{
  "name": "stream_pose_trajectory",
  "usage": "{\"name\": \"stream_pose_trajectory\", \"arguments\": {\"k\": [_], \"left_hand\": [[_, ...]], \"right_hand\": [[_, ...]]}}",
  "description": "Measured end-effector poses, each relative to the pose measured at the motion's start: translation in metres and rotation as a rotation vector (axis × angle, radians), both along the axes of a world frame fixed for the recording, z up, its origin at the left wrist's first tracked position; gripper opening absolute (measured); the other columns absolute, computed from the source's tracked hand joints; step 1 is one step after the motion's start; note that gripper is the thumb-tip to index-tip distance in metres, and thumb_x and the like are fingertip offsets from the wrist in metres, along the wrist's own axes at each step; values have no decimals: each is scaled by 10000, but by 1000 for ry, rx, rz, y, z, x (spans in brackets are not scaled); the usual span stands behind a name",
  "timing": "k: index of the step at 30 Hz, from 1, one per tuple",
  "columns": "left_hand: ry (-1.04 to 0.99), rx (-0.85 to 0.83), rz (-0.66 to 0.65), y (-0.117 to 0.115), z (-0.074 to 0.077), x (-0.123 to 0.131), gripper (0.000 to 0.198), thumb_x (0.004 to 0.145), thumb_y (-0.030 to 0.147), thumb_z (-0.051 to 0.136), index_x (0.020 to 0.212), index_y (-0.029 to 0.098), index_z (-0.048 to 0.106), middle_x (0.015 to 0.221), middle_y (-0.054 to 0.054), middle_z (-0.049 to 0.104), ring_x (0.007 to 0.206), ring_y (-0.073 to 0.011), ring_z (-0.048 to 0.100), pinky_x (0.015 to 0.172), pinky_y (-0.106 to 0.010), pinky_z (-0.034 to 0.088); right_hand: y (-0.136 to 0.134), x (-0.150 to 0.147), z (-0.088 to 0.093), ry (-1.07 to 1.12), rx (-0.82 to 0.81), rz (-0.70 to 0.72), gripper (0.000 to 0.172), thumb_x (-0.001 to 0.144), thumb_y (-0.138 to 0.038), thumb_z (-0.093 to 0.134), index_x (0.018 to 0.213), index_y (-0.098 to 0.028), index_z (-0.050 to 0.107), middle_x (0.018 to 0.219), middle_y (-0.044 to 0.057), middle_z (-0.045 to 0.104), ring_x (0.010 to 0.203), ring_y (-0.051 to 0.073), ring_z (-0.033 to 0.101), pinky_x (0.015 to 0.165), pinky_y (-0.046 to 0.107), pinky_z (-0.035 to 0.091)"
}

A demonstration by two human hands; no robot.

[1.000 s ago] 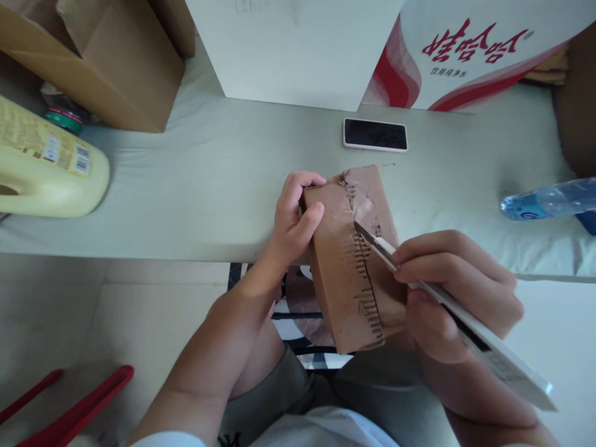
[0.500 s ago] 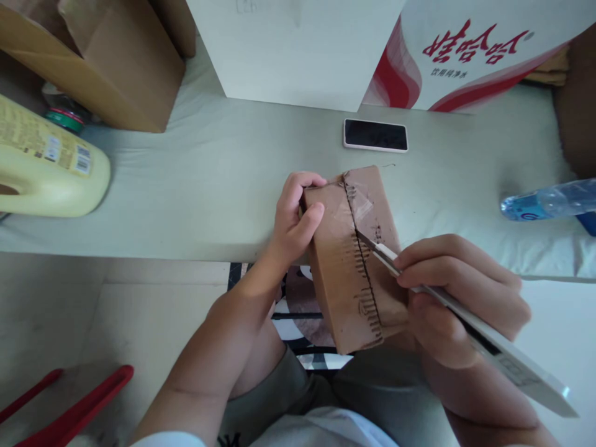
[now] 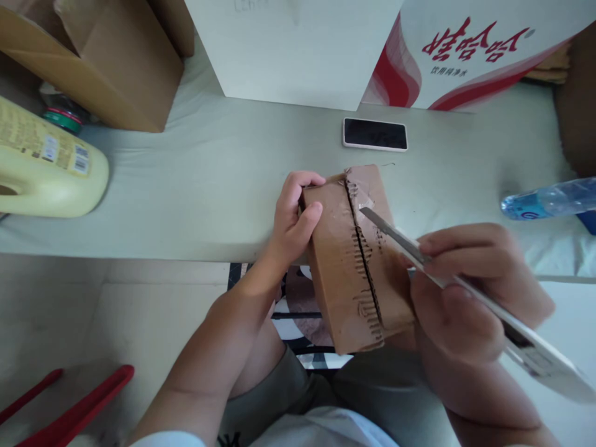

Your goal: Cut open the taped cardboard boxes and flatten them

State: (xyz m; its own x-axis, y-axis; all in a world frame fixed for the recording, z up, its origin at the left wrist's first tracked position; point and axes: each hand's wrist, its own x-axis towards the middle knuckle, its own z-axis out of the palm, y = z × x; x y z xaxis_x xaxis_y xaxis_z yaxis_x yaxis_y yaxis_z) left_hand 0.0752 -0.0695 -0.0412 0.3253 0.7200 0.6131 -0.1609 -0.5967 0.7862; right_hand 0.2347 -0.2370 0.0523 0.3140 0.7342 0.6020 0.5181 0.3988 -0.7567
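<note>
A small brown cardboard box (image 3: pixel 333 267) is tilted between my arms, over my lap and the table's front edge. A ragged dark slit runs lengthwise along its taped top. My left hand (image 3: pixel 298 214) grips the box's upper left corner, thumb on top and fingers round the far side. In my right hand (image 3: pixel 475 285) is a white utility knife (image 3: pixel 419 254), its blade extended. The blade's tip is over the box just right of the slit; it looks lifted off the cardboard. Part of the right flap is hidden behind my right hand.
On the pale cloth-covered table (image 3: pixel 209 186) lies a phone (image 3: pixel 375 135) beyond the box. White cartons (image 3: pixel 298 56) stand behind it. A yellow jug (image 3: pixel 51 167) and an open cardboard box (image 3: pixel 125 68) are at left, a water bottle (image 3: pixel 549 198) at right. Red bars (image 3: pixel 84 403) show lower left.
The knife's blade has come out of the slit and moved up and away from it, my right hand shifting right. The slit gapes a little wider. My left hand stays in place.
</note>
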Motion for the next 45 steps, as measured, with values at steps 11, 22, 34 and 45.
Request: {"name": "stream_pose_trajectory", "arguments": {"k": [11, 22, 34, 45], "left_hand": [[23, 7, -6, -1, -2, 4, 374, 997, 592, 550, 1212, 289, 597, 1127, -74, 671, 1045, -256, 666, 910, -416, 557], [24, -13, -6, 0, -4, 4, 372, 991, 600, 562, 1211, 301, 594, 1130, -67, 663, 1036, -259, 657, 914, -419, 548], [20, -25, -15, 1, -3, 3, 387, 982, 591, 572, 1207, 279, 609, 1130, -71, 680, 1043, -258, 673, 919, -413, 560], [-7, -67, -41, 1, -8, 4, 395, 986, 601, 585, 1233, 295, 612, 1162, -57, 673, 1079, -243, 658, 952, -389, 536]], "right_hand": [[62, 40, -44, 624, -38, 244, 131, 771, -343, 591, 712, -227, 609, 660, -3, 567, 423, 103, 467, 361, 261, 324], [64, 39, -56, 638, -18, 69, 97, 729, -365, 594, 745, -270, 584, 582, -43, 503, 423, 138, 455, 405, 273, 359], [64, 38, -58, 485, 26, -2, 11, 722, -263, 564, 732, -261, 560, 630, -23, 528, 487, 153, 512, 477, 311, 457], [65, 36, -54, 541, 86, 35, 60, 708, -209, 572, 671, -241, 537, 609, -36, 518, 430, 111, 480, 426, 262, 431]]}}
